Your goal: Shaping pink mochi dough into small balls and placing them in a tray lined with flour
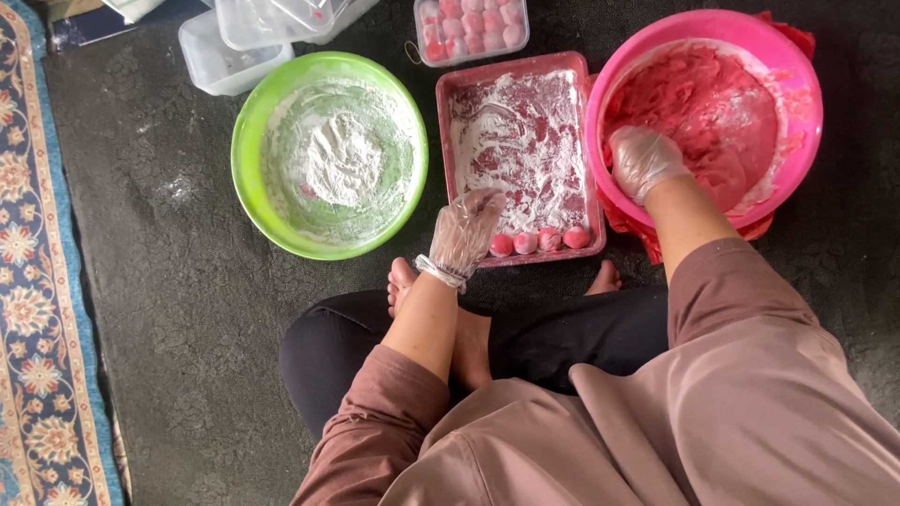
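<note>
Right hand (645,161), in a clear plastic glove, is pressed down into the pink dough (698,112) inside the pink bowl (792,56), fingers curled and digging into the mass near the bowl's near-left wall; the forearm reaches up from a rolled mauve sleeve. Left hand (466,230), gloved the same way with a band at the wrist, hangs loosely over the near-left corner of the pink tray (511,84), fingers relaxed and pointing down, gripping nothing that shows.

The tray sits between the two bowls, its right edge touching the pink bowl and its left edge just beside the green bowl (251,131). Flour coats most of the tray floor, leaving wide open room above the row of four pink balls (538,241) lined along its near edge, just right of the left hand.

The green bowl holds a mound of flour (339,159). Beyond the tray stands a clear box (472,28) filled with more pink balls, and empty clear containers (234,56) lie beyond the green bowl. A patterned rug (37,281) borders the dark floor at left. Crossed legs and bare feet lie just below the tray.
</note>
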